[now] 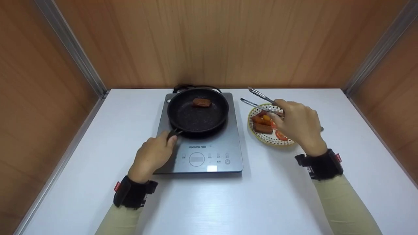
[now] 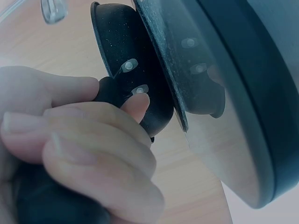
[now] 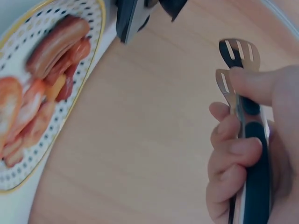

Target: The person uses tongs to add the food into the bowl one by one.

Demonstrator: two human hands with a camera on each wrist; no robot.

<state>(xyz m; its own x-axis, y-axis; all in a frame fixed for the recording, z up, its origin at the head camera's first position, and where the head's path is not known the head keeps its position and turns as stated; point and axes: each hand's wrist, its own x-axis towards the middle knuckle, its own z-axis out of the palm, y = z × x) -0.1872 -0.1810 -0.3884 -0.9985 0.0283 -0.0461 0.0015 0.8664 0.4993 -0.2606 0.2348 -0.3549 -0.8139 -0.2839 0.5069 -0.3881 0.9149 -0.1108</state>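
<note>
My left hand (image 1: 153,155) grips the black handle of a dark frying pan (image 1: 196,124) on the induction cooker (image 1: 223,143). Toward the back of the pan lies one reddish-brown piece of sausage (image 1: 201,102). In the left wrist view, fingers wrap the handle (image 2: 110,91) beside two rivets. My right hand (image 1: 298,122) holds metal tongs (image 1: 258,106) with black grips over the dotted plate (image 1: 259,137); their tips are spread apart, with nothing between them. On the plate lie sausage pieces (image 1: 263,128), tomato slices (image 1: 281,135) and a small yellow piece (image 1: 266,117), partly hidden by the hand.
The cooker stands on a white table (image 1: 209,202), its control panel facing me. A black cable (image 1: 186,86) lies behind the pan. Wood-grain panels (image 1: 202,42) enclose the table at the back and both sides, with metal frame strips in the corners.
</note>
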